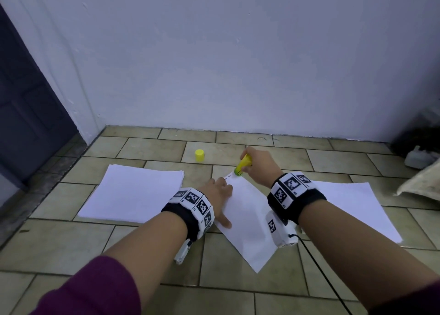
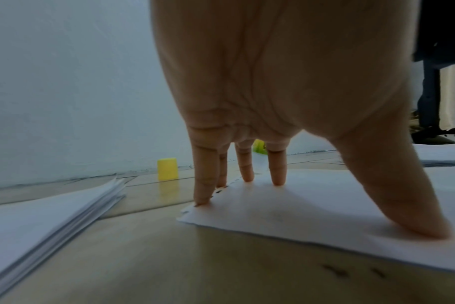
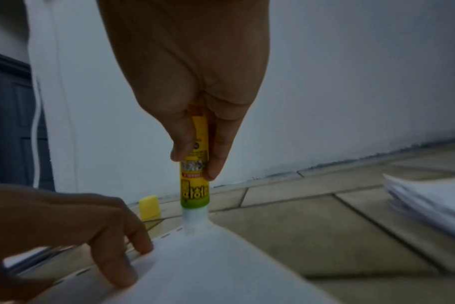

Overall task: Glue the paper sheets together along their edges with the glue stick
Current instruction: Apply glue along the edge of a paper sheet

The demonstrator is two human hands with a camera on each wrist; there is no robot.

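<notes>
The right hand (image 1: 258,166) grips the glue stick (image 1: 242,164) between thumb and fingers, about halfway up the yellow barrel, with the bare glue end pointing down. In the right wrist view the tip (image 3: 194,221) touches the far corner of the sheet (image 1: 247,222), close to a row of small dark marks along that edge. The left hand (image 1: 217,197) holds nothing: its fingers (image 2: 248,164) are spread and nearly straight, tips pressed on the sheet near its left edge, the thumb set on the paper nearer the person. The little finger lands right at the edge.

The sheet lies skewed on the tiled floor (image 1: 147,243), between the two forearms. A stack (image 1: 133,191) of white paper lies to the left of it, a second pile (image 1: 357,207) to the right, partly behind the right wrist. The yellow cap (image 1: 199,155) stands upright on a tile beyond the sheet, near the wall (image 1: 238,64), apart from both hands. Each wrist wears a black band with black and white marker squares.
</notes>
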